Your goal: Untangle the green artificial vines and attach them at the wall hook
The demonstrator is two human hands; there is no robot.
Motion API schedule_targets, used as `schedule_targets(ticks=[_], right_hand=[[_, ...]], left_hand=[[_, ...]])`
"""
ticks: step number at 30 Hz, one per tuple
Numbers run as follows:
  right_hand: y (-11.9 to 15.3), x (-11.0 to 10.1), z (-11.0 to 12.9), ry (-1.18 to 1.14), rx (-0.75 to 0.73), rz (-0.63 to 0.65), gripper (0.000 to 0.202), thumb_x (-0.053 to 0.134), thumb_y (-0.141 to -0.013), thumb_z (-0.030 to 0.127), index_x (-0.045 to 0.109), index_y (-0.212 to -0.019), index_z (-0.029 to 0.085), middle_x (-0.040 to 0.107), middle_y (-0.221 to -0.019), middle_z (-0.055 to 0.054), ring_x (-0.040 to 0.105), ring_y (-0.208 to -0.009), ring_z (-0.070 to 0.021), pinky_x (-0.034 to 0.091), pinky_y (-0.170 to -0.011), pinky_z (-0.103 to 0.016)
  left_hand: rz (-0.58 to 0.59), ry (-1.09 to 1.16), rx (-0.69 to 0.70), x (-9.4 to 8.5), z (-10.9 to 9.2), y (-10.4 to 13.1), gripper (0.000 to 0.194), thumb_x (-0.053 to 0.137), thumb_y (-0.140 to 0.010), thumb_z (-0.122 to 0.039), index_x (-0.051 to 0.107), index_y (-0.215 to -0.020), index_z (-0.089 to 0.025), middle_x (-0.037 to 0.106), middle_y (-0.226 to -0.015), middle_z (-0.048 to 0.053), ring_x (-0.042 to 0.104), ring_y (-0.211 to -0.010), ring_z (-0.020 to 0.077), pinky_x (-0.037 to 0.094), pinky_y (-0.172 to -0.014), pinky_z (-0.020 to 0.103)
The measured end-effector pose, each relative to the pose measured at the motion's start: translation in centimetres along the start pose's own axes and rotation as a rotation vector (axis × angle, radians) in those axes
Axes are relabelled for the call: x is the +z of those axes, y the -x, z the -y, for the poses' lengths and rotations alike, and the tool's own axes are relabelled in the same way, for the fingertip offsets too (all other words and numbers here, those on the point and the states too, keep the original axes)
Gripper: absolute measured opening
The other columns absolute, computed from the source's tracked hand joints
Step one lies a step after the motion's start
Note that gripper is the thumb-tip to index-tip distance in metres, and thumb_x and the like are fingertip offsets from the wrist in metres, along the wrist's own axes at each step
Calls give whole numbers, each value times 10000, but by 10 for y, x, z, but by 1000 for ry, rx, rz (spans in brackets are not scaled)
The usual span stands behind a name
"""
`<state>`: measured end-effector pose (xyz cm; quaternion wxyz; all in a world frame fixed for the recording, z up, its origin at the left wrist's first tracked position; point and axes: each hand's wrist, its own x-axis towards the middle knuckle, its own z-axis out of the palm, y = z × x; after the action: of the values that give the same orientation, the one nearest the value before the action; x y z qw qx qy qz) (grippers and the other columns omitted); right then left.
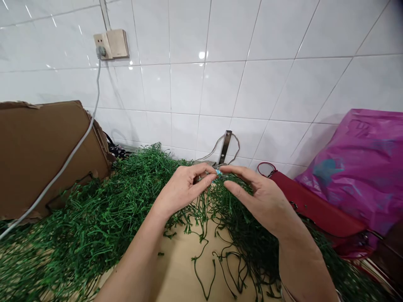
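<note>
The small blue piece [218, 172] sits in front of the metal bracket [225, 147], at the fingertips. Caution: a loose pinch could drop it into the green stems [135, 201] heaped left and right of the bracket; tangled strands could snag and pull it free. Left hand [184, 184]: thumb and forefinger in a narrow pinch, apparently gripping the piece's edge. Right hand [266, 201]: thumb and forefinger parted, forefinger at the piece; firm contact cannot be confirmed.
</note>
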<state>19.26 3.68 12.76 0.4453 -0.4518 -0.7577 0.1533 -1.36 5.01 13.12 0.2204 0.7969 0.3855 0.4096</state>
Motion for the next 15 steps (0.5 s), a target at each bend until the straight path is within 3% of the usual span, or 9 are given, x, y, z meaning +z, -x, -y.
schedule_targets(ticks=[2,7,10,12,15], right_hand=[[0,2,-2,6,16,47,196,628,-913,377,719,-1046,266,758,-1079,-7,683,-1017,-203,516,-965,-361],[-1,1,-5,30,32,-6,139,590,-907,294,716,-915,236,751,-925,-11,670,-859,-191,522,-864,-348],[-2,1,-5,-19,65,-52,135,605,-905,291,723,-928,230,751,-869,-15,670,-805,-186,524,-818,-346],[-2,3,-4,-108,87,-93,137,639,-887,299,713,-968,218,756,-872,-25,682,-810,-184,534,-810,-340],[-3,4,-4,-229,99,-89,179,677,-869,311,701,-1011,205,765,-913,-40,701,-839,-180,551,-828,-335]], left_hand=[[1,-22,21,-2,2,0,253,533,-989,-380,716,-986,-205,689,-817,-12,547,-718,109,411,-676,260],[-24,-85,22,-8,6,0,244,567,-969,-370,740,-938,-201,756,-937,22,622,-820,132,455,-754,275],[17,-78,-17,-7,2,1,256,583,-960,-379,733,-1083,-212,687,-789,-9,527,-646,99,408,-624,250],[70,-67,-46,-4,-1,2,324,578,-963,-435,713,-1178,-233,557,-637,-49,400,-540,91,323,-534,248],[38,-72,-40,2,-2,1,315,567,-967,-489,746,-1071,-251,527,-619,-47,375,-549,96,307,-544,256]])
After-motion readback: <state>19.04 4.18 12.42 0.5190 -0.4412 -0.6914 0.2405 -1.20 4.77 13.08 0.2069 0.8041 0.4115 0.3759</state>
